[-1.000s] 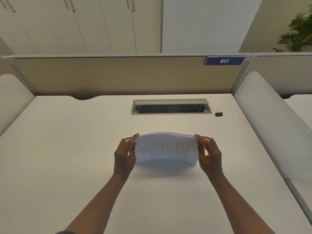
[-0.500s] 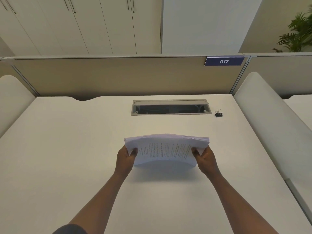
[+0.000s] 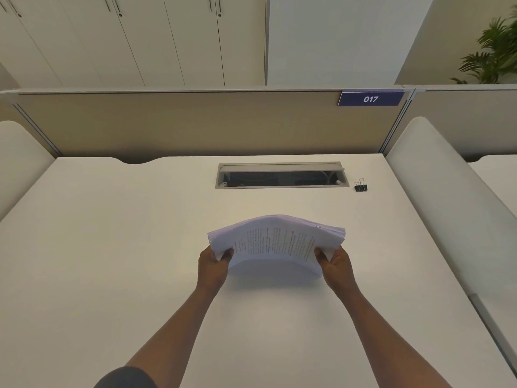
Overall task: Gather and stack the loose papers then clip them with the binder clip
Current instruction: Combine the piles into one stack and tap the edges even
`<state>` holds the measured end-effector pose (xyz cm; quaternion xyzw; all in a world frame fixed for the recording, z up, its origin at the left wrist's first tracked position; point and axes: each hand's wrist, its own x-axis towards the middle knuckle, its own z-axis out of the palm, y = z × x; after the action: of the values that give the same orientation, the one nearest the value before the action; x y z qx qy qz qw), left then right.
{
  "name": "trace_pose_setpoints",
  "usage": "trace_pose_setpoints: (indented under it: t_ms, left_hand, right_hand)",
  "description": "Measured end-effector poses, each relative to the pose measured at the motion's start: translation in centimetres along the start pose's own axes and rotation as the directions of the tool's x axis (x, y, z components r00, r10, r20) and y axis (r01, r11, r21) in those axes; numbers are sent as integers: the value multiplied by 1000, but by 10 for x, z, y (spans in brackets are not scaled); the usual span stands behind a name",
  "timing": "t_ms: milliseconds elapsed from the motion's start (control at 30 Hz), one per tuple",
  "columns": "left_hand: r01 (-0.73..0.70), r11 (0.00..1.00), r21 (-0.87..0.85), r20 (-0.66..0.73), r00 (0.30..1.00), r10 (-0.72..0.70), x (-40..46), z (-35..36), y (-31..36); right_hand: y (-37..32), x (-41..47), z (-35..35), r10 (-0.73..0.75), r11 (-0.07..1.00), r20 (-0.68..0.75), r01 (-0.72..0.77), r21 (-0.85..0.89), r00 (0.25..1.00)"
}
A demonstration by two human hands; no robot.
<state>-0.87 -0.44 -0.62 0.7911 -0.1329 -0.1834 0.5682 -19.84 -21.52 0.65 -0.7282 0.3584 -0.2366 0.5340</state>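
A stack of printed white papers [image 3: 275, 243] stands on its lower edge at the middle of the white desk [image 3: 112, 247], bowed upward in an arch. My left hand [image 3: 214, 266] grips the stack's left end and my right hand [image 3: 335, 264] grips its right end. The small black binder clip [image 3: 361, 186] lies alone on the desk at the back right, just right of the cable hatch and well apart from both hands.
An open grey cable hatch [image 3: 281, 176] is set into the desk behind the papers. A beige partition [image 3: 195, 121] with a blue "017" sign [image 3: 370, 98] closes off the back. Padded white dividers [image 3: 436, 191] flank both sides.
Both hands have gone from flat against the stack's ends to a closed grip lower on the ends. The stack has lifted slightly and arches more in the middle.
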Motion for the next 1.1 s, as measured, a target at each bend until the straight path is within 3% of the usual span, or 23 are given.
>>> trace_pose_setpoints:
  t_ms: [133, 300, 400, 467, 533, 667, 767, 867, 933, 1000, 1067, 1100]
  left_hand:
    - [38, 999, 31, -81, 996, -35, 3, 4, 9]
    - [-30, 981, 189, -127, 990, 55, 11, -6, 38]
    - [-133, 952, 276, -83, 983, 161, 15, -14, 65]
    - [-226, 916, 330, -23, 969, 247, 14, -16, 84]
    - [-300, 873, 383, 46, 951, 307, 13, -15, 98]
    - [-382, 811, 444, 193, 924, 330, 14, -7, 118]
    - [-422, 768, 481, 275, 905, 325, 15, -3, 125]
    - [-476, 739, 477, 311, 878, 365, 14, -2, 129]
    - [-523, 718, 459, 235, 851, 469, 13, -1, 128]
    - [-454, 763, 460, 41, 870, 492, 10, 2, 119]
    - [-273, 895, 353, -146, 929, 341, 0, 4, 109]
    - [-182, 950, 253, -158, 961, 226, -6, 6, 105]
  right_hand:
    - [-4, 1, 0, 7, 1000, -30, -8, -18, 1000]
    - [-14, 11, -12, 31, 999, -58, -29, 30, 998]
    - [-31, 23, -22, -34, 990, -144, 14, -137, 989]
    - [-50, 31, -25, -128, 952, -79, 100, -290, 989]
    - [-70, 36, -22, -226, 872, 107, 250, -421, 968]
    - [-99, 35, -6, -195, 779, 391, 384, -496, 900]
    - [-102, 30, 2, -196, 749, 420, 412, -519, 886]
    - [-100, 27, 1, -218, 795, 335, 366, -483, 917]
    - [-96, 26, -3, -202, 837, 278, 313, -449, 939]
    - [-89, 25, -8, -165, 906, 222, 237, -352, 961]
    - [-84, 24, -16, -140, 958, 182, 180, -224, 973]
    - [-82, 22, -19, -132, 975, 167, 159, -154, 977]
